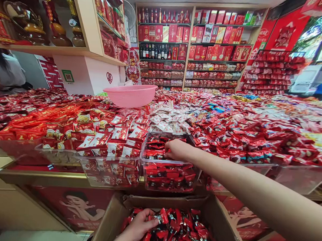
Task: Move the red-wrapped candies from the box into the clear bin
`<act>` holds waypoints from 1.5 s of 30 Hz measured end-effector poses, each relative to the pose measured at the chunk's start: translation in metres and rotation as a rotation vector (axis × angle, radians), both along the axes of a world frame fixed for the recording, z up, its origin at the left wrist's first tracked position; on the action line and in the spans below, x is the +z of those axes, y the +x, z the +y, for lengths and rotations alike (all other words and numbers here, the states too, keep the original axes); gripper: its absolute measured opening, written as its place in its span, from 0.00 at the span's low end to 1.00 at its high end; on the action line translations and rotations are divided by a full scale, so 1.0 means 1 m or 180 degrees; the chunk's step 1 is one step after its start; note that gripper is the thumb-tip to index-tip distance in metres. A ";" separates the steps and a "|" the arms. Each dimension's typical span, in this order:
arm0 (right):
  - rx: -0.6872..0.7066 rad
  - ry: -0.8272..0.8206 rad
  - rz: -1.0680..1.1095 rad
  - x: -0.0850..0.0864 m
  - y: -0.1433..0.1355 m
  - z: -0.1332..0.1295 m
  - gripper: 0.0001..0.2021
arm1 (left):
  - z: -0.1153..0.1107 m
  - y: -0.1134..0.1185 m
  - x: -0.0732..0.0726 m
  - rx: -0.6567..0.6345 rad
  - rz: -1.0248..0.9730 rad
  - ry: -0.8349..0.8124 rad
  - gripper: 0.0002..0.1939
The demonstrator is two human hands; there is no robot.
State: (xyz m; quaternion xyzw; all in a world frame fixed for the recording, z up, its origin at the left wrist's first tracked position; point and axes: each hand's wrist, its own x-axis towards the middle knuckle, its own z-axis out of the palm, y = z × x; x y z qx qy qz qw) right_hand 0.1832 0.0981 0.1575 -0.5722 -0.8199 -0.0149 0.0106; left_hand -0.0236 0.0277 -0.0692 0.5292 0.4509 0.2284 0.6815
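My left hand [140, 226] is down in an open cardboard box [226, 224] filled with small red-and-black wrapped candies [178, 235]. Its thumb and fingers close on a red candy packet [162, 216] at the top of the pile. Reaching over the counter, my right hand [177, 150] dips into a clear plastic bin [171, 161] that contains similar red candies [170, 176]. The fingers there are curled inward, and whatever they hold is hidden from view.
Left of the bin, another clear bin [111, 181] is heaped with red-and-white packets. White packets [169, 117] pile up just behind. A pink basket [131, 96] rests on the goods, beneath a cabinet corner [99, 56]. At far left sits a person [7, 67].
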 end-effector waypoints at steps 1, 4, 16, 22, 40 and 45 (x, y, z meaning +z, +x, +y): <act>-0.0071 0.0043 -0.0006 -0.001 0.001 0.000 0.13 | -0.001 0.000 0.002 -0.0029 -0.0034 0.0011 0.16; -0.0210 0.0140 -0.0016 0.000 0.001 0.000 0.12 | -0.003 -0.001 0.008 -0.0083 -0.0168 -0.0023 0.14; -0.0303 0.0104 0.0086 -0.002 0.004 0.001 0.17 | -0.003 0.001 0.009 -0.0027 -0.0209 -0.0063 0.16; -0.0279 0.0140 0.0216 -0.005 0.006 0.001 0.15 | -0.007 0.000 0.014 -0.0013 -0.0139 -0.0041 0.17; 0.0108 0.0802 0.2728 -0.021 -0.011 -0.143 0.07 | -0.033 0.018 0.106 0.0139 -0.0958 0.0319 0.11; -0.0483 -0.0249 0.3902 -0.078 -0.015 -0.150 0.12 | -0.039 0.034 0.125 0.0023 -0.1134 0.0242 0.11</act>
